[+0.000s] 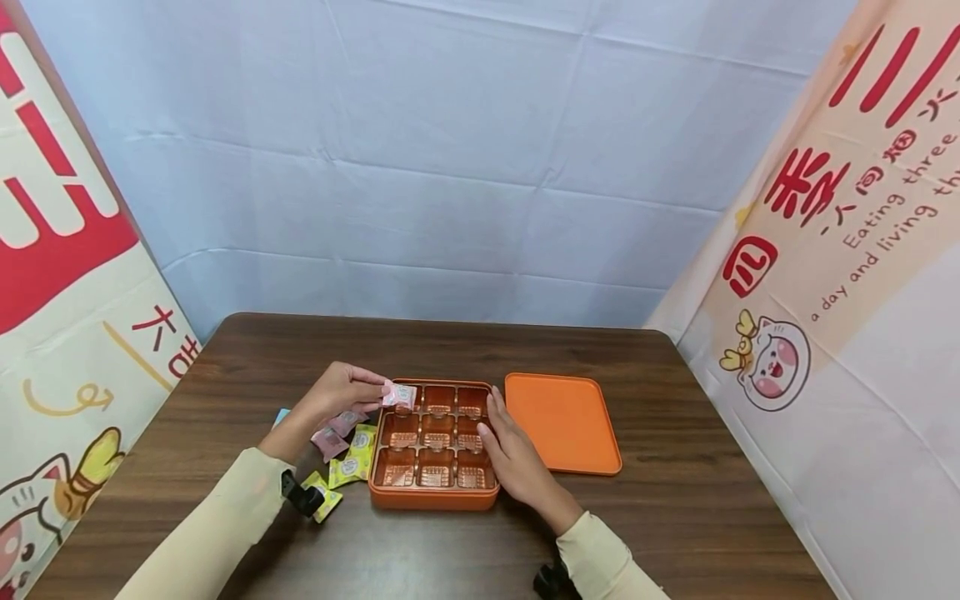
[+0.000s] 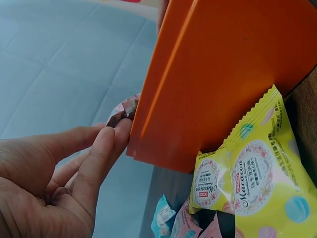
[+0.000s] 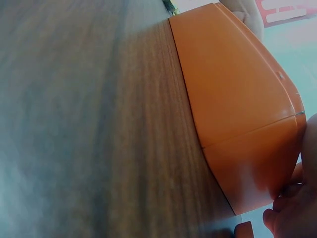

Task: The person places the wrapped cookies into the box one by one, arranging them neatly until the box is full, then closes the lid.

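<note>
My left hand (image 1: 341, 394) pinches a pink-wrapped packet (image 1: 401, 396) between thumb and fingertips, over the back left compartment of an orange box (image 1: 435, 500). Seen from the left wrist, that hand (image 2: 74, 173) is at the box's rim (image 2: 163, 84), and the packet (image 2: 126, 106) is partly hidden. The box has a brown insert with several square compartments. Along the box's right side rests my right hand (image 1: 521, 462), fingers extended and thumb over the rim. Yellow Macaron packets (image 2: 257, 173) and pink packets (image 1: 330, 443) lie left of the box.
A flat orange lid (image 1: 566, 425) lies on the wooden table (image 1: 675, 500) to the right of the box. A blue packet (image 1: 281, 416) shows partly behind the left wrist. Printed cloths (image 1: 825, 250) hang at the sides, and a pale blue cloth (image 1: 450, 167) hangs behind.
</note>
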{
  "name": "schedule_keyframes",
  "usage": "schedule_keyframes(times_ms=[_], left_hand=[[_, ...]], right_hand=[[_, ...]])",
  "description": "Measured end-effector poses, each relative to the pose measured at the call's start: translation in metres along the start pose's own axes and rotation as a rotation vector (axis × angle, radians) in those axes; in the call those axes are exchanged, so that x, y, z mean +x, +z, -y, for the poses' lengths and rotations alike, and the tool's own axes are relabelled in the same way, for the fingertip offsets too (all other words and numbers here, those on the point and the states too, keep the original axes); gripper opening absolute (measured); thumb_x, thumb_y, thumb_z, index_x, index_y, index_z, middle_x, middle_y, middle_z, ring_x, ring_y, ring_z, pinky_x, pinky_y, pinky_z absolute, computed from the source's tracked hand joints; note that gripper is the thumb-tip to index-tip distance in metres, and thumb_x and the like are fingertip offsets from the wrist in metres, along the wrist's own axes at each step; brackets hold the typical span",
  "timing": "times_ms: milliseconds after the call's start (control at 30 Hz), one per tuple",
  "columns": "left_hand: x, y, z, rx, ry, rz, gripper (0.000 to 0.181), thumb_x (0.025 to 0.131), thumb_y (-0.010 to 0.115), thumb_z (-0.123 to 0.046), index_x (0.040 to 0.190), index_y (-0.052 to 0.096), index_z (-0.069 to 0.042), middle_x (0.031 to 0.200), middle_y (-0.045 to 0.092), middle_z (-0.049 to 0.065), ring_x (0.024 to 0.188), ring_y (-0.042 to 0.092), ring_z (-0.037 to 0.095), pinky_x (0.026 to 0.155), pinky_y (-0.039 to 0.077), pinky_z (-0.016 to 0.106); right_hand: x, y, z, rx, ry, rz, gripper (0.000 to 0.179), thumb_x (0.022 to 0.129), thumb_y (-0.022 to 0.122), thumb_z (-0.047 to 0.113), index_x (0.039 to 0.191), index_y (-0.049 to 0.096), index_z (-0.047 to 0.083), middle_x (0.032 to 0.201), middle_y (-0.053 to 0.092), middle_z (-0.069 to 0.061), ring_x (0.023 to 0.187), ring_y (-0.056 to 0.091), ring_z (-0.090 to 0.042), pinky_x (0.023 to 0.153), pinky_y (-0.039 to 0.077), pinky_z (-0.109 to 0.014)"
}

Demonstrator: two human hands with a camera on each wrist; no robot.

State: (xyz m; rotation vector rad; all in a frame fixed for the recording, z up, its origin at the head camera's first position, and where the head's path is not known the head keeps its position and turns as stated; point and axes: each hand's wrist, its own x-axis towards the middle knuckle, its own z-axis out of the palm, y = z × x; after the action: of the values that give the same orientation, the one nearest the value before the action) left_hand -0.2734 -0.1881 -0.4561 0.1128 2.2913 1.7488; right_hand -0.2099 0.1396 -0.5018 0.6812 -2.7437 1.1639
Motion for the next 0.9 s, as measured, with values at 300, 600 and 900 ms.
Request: schedule_keyframes(times_ms=[300,600,900], left_hand=[[0.003,0.004,0.001,0.006,0.000,-0.019,0.027,0.097,0.070,-0.010,0.118,0.072,0.007,0.113,0.071,0.020,0.093,0.074,0.024,0.082,0.061,0.037],[0.005,0.009,0.001,0.020,0.005,-0.023,0.028,0.094,0.074,-0.010,0.115,0.072,0.008,0.108,0.073,0.020,0.090,0.075,0.025,0.083,0.061,0.042],[0.004,0.010,0.001,0.024,0.010,-0.025,0.025,0.094,0.074,-0.009,0.113,0.073,0.007,0.105,0.074,0.018,0.089,0.075,0.026,0.084,0.060,0.045]], right_hand=[[0.000,-0.002,0.002,0.017,0.008,0.009,0.062,0.112,0.038,0.036,0.160,0.020,0.003,0.169,0.004,-0.001,0.153,0.018,-0.025,0.120,0.025,-0.053],[-0.002,-0.004,0.000,0.011,0.014,-0.003,0.061,0.112,0.040,0.035,0.159,0.022,0.001,0.169,0.006,-0.002,0.152,0.020,-0.028,0.120,0.025,-0.054],[0.000,0.000,-0.001,-0.007,0.019,0.015,0.063,0.112,0.036,0.041,0.161,0.020,0.004,0.169,0.003,0.001,0.152,0.018,-0.025,0.120,0.025,-0.053]])
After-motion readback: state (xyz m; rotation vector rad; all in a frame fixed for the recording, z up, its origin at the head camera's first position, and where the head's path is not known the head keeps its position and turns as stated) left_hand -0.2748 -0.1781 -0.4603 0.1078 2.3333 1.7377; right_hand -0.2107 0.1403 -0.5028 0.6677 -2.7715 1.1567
